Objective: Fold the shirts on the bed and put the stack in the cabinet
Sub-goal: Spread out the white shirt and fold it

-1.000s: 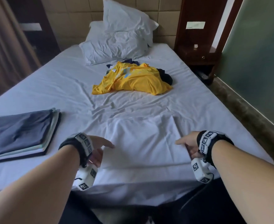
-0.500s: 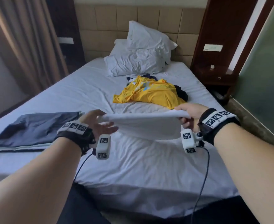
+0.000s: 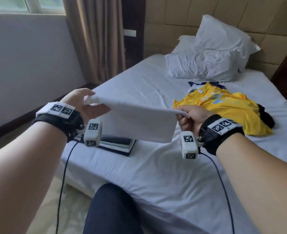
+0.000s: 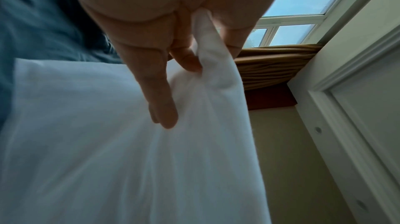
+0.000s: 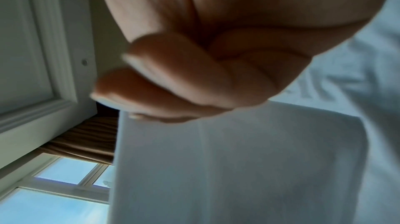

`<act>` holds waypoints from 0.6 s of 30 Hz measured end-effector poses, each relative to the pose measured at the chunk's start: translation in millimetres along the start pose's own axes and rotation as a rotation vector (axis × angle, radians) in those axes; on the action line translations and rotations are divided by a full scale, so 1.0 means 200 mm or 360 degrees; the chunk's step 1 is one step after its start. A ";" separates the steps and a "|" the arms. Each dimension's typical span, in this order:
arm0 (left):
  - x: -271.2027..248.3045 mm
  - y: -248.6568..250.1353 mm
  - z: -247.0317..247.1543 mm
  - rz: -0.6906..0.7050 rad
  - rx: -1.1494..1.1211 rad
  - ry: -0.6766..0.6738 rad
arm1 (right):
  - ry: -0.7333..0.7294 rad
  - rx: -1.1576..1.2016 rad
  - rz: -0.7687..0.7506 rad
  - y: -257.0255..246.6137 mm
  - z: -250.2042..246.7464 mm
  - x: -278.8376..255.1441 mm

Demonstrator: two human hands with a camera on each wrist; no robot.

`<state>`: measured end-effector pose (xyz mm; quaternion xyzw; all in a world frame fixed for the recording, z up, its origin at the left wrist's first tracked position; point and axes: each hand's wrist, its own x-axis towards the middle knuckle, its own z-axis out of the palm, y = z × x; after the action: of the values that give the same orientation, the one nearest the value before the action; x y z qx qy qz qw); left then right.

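Observation:
I hold a folded white shirt [image 3: 139, 122] in the air above the bed [image 3: 164, 174]. My left hand [image 3: 88, 105] pinches its left corner, thumb on top and fingers [image 4: 160, 90] under the cloth [image 4: 108, 142]. My right hand [image 3: 188, 115] grips the right corner, fingers [image 5: 184, 80] curled over the shirt's edge [image 5: 238, 159]. Under the shirt, the stack of folded shirts [image 3: 117, 144] lies near the bed's left edge, mostly hidden. A crumpled yellow shirt [image 3: 224, 107] lies further up the bed over dark garments [image 3: 266, 117].
Two white pillows [image 3: 207, 61] lean against the padded headboard [image 3: 224, 14]. Brown curtains [image 3: 98, 36] and a window [image 3: 21, 4] stand on the left beyond the floor strip. My knee [image 3: 112, 208] is at the bed's near edge. Cables [image 3: 63, 174] hang from both wrists.
I lifted the white shirt off the mattress and carried it left. It now hangs over the folded stack, and my view has turned left toward the window.

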<state>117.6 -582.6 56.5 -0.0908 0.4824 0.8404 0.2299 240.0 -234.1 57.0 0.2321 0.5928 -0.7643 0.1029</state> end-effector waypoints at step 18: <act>0.55 0.09 -0.79 -0.0086 0.0327 0.0676 | -0.0096 -0.0118 0.0093 0.34 0.69 0.76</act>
<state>1.4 -692.0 -52.5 -0.2547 0.6002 0.7425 0.1537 104.3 -367.6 -48.6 0.2221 0.6102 -0.7452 0.1515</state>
